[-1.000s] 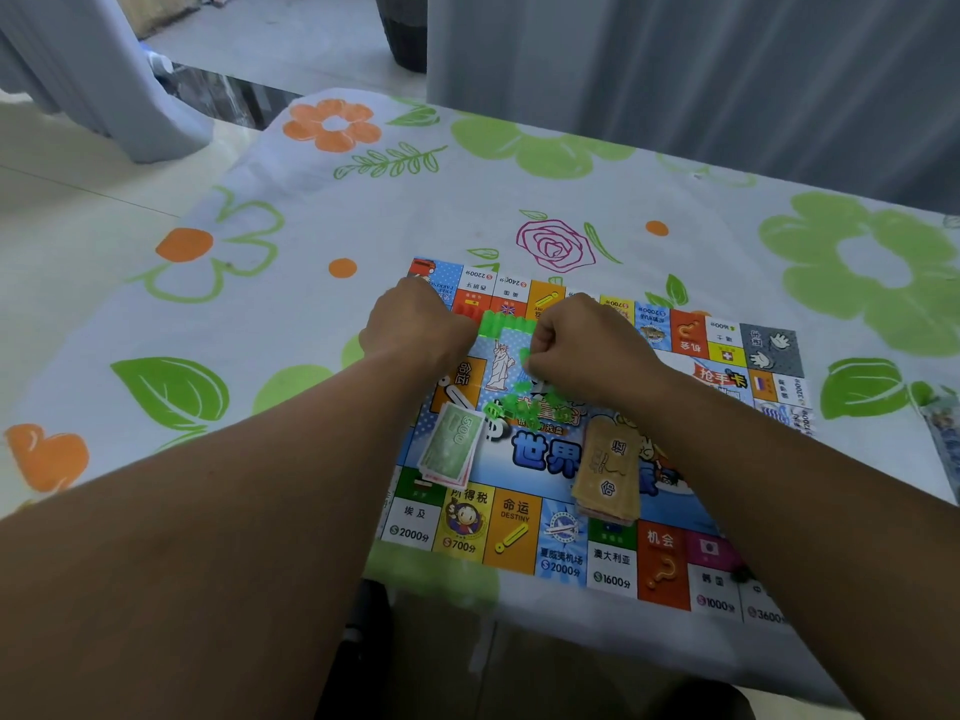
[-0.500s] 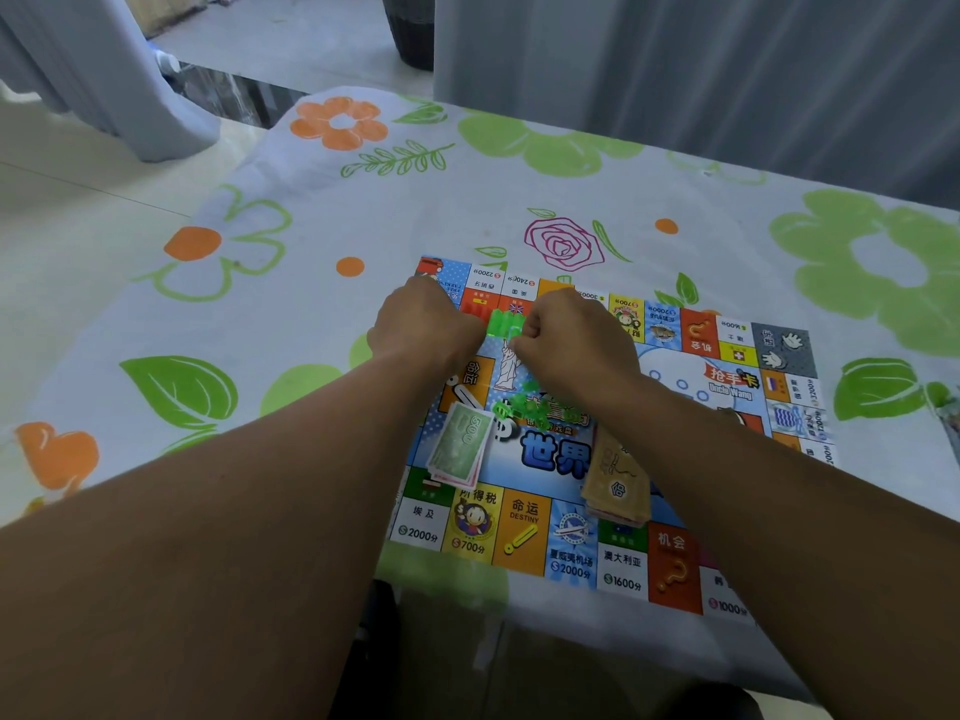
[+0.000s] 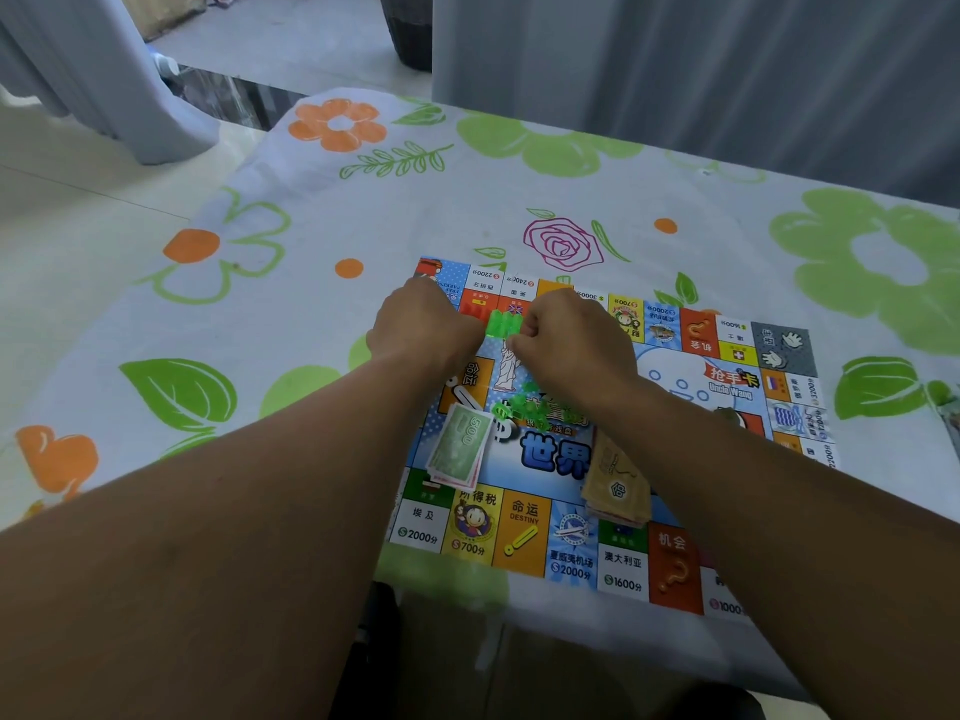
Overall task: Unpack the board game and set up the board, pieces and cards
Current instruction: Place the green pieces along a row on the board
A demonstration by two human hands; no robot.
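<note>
A colourful game board (image 3: 670, 356) lies flat on the flowered tablecloth. My left hand (image 3: 423, 330) and my right hand (image 3: 569, 340) are curled over its far left part, and between them they grip a strip of joined green plastic pieces (image 3: 501, 323). Loose green pieces (image 3: 524, 407) lie on the board just under my right wrist. A stack of play money with a green 500 note on top (image 3: 460, 449) sits near the board's left edge. A tan stack of cards (image 3: 618, 485) lies under my right forearm, partly hidden.
The tablecloth (image 3: 363, 210) spreads wide to the left and behind the board. A grey curtain (image 3: 675, 59) hangs behind the table. The table's near edge runs just below the board. Some packaging (image 3: 953, 423) shows at the far right edge.
Both hands have shifted slightly farther up the board with the green strip held between them. The stacks of money and cards have not moved.
</note>
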